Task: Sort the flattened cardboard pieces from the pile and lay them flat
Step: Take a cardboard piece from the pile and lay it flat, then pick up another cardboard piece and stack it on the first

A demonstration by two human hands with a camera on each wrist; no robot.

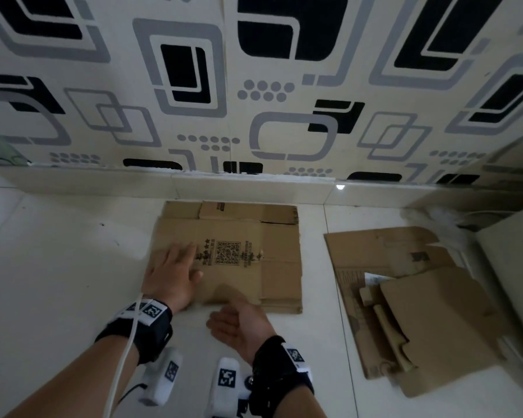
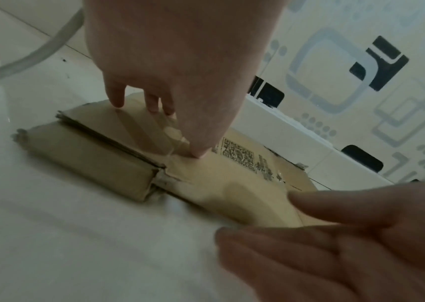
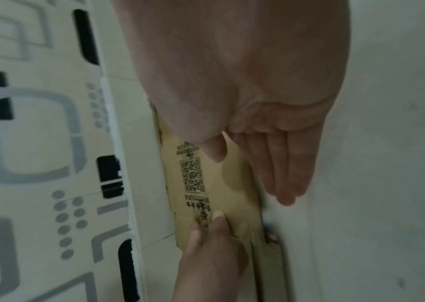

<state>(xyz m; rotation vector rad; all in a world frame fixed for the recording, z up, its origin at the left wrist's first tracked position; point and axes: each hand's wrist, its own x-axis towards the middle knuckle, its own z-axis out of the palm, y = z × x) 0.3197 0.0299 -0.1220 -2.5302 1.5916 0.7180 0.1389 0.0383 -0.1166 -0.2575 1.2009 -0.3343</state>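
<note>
A stack of flattened brown cardboard (image 1: 254, 236) with a printed QR code lies on the white tiled floor by the wall. My left hand (image 1: 187, 263) lies flat on its left part, and its straight fingers (image 2: 118, 98) press the top sheet (image 2: 97, 155). My right hand (image 1: 224, 318) sits at the stack's near edge, on the floor side, palm turned up. Its fingers (image 3: 283, 173) are straight and hold nothing, beside the cardboard (image 3: 231, 183). A loose pile of cardboard pieces (image 1: 411, 312) lies to the right, overlapping and partly folded.
The patterned wall and a white baseboard (image 1: 248, 185) run just behind the stack. A white cabinet or appliance (image 1: 514, 267) stands at the far right, next to the pile. A white cable (image 1: 124, 357) trails from my left wrist. Bare floor tiles (image 1: 58, 251) lie to the left.
</note>
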